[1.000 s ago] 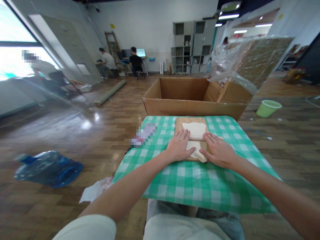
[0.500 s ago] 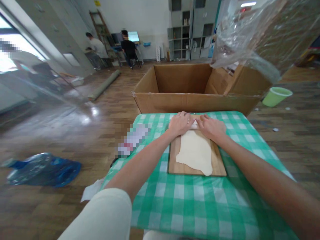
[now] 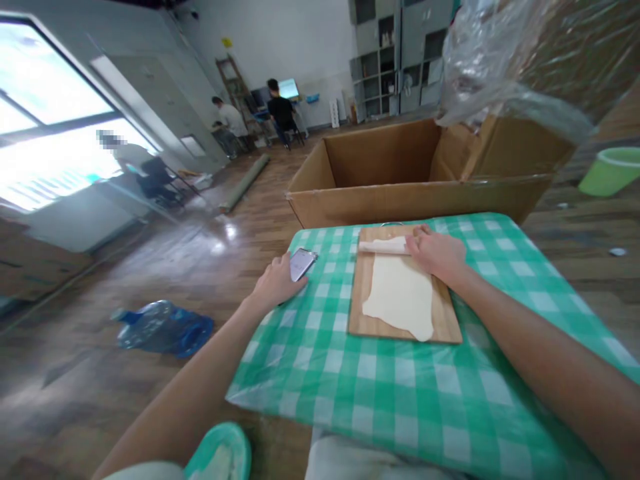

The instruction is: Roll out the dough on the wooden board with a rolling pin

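Curling the right hand [image 3: 436, 253] over the right end of one rolling pin [image 3: 384, 247], with fingers bent down on it. Having one flat sheet of dough [image 3: 401, 293] just nearside of those fingers, on one wooden board [image 3: 361, 287]. Touching one phone [image 3: 301, 265] at the left edge of one checked tablecloth [image 3: 320, 373] with the left hand [image 3: 277, 281], well apart from the dough; unable to tell whether gripping.

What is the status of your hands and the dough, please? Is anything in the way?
Left hand gripping phone. Right hand on rolling pin. Dough spread flat on wooden board. Phone apart from board, not in the way.
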Available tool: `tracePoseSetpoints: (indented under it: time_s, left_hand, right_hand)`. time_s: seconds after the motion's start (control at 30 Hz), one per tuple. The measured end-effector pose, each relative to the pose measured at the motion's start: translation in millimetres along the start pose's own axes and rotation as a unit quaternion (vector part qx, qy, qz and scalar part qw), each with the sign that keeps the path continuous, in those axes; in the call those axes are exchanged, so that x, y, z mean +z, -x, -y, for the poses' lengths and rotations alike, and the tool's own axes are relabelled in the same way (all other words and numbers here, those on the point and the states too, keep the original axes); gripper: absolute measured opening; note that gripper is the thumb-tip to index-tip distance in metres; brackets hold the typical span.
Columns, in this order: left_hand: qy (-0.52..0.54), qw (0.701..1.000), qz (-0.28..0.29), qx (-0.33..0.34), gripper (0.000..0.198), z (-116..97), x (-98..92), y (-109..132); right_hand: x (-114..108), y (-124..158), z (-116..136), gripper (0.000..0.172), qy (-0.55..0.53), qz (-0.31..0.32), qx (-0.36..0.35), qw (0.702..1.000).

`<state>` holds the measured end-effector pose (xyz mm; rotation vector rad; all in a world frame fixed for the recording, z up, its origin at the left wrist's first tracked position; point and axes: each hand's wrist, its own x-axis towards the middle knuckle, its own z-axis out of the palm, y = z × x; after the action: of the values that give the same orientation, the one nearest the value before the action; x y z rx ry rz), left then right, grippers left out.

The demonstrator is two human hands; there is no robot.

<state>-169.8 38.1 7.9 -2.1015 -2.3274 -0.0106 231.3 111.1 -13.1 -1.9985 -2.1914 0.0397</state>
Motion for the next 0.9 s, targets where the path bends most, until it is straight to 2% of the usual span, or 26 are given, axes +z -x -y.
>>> tracePoseSetpoints:
  time_s: [0.17,0.33,0.5,0.6,0.67,0.77,0.83,0.9]
  left_hand:
    - [-0.011,1.0,-0.001,-0.009,0.072,-4,1.4,-14]
    - [-0.006,0.999,-0.006,-0.049,0.064,-1,-2.3,-37]
    - [-0.006,0.996,-0.004,-0.086,0.068,6,-2.8,-64]
    - [-0.017,0.996,-0.035,-0.079,0.076,-3,-6.3,-63]
    - [-0.003,0.994,-0.1,-0.036,0.074,-24,-8.7,-49]
    - [0.094,0.976,-0.17,0.096,0.055,-79,-8.6,-21]
    - [0.134,0.957,-0.162,0.199,0.049,-122,-5.9,-8]
    - [0.132,0.948,-0.14,0.256,0.046,-159,-2.3,-6]
  right_hand:
    - [0,4,-1,0.066,0.002,0.004,-0.001,1.0]
    - [2,1,-3,0.065,0.005,0.0,-0.01,1.0]
    - [3,1,-2,0.066,0.005,-0.002,-0.012,1.0]
    - [2,2,-2,0.066,0.004,-0.009,-0.019,1.0]
    - [2,3,-3,0.065,0.003,-0.01,-0.028,1.0]
    - [5,7,-4,0.064,0.009,-0.028,-0.057,0.998]
    - [8,14,-5,0.064,0.019,-0.049,-0.084,0.995]
    - [10,25,-7,0.066,0.028,-0.061,-0.112,0.991]
